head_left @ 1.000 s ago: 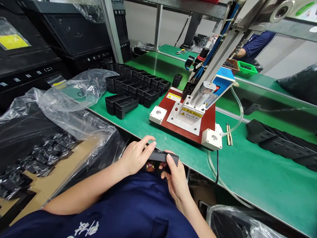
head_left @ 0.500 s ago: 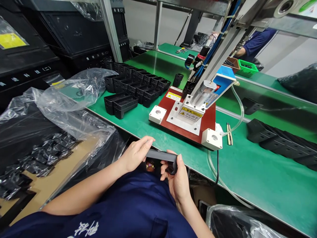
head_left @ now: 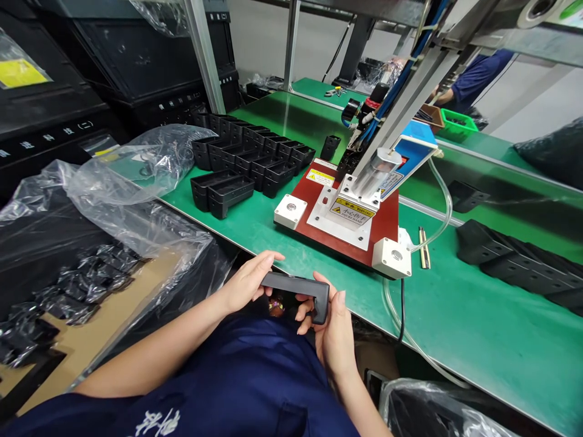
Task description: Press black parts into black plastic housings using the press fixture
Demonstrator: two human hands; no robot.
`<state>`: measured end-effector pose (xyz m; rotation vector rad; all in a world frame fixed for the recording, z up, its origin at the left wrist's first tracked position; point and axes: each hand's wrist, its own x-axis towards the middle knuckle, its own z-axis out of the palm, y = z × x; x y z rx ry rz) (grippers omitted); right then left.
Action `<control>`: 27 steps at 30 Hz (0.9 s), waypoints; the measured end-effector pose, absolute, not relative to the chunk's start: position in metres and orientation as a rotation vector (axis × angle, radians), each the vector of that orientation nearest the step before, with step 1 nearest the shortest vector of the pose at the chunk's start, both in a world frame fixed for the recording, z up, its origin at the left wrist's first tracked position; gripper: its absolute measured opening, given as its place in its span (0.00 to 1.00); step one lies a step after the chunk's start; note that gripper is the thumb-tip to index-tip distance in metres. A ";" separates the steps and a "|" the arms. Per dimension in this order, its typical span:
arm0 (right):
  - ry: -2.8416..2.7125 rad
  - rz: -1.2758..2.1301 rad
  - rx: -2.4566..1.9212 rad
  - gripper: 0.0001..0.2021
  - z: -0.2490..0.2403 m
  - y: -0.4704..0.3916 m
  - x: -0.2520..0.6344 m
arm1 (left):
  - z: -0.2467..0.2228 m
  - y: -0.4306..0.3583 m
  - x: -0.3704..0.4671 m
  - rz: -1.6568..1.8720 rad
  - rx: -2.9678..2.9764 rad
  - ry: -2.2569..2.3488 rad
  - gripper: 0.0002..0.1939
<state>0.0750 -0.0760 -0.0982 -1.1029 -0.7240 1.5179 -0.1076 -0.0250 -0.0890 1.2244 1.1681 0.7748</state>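
Between my two hands, in front of the table edge, is a black L-shaped plastic part. My left hand grips its left end, thumb on top and fingers beneath. At the other end, my right hand is closed around the short downturned leg, with fingertips showing under the part. Just beyond stands a small press on a dark red base, with a white button box at its left corner and another button box at its right. Neither hand touches the press.
Rows of black plastic housings stand left of the press on the green table. More black parts lie at right. Clear plastic film overhangs the left edge. A clear tube loops right of the press. Another person's sleeve shows behind.
The black part has turned in my hands, so its broad side and downturned leg now show more. My right hand has shifted slightly to the right.
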 end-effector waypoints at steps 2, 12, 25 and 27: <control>-0.756 1.506 -1.108 0.33 -0.099 -0.076 0.076 | -0.088 -0.025 -0.107 0.781 1.217 1.175 0.29; -0.975 1.418 -1.182 0.30 -0.088 -0.075 0.089 | -0.080 -0.026 -0.106 0.798 1.394 1.120 0.31; -1.405 0.781 -0.896 0.26 -0.002 0.005 0.152 | -0.006 0.061 -0.052 1.333 1.920 0.708 0.37; -1.366 0.716 -0.812 0.27 0.012 0.030 0.159 | 0.011 0.089 -0.037 1.404 1.959 0.637 0.37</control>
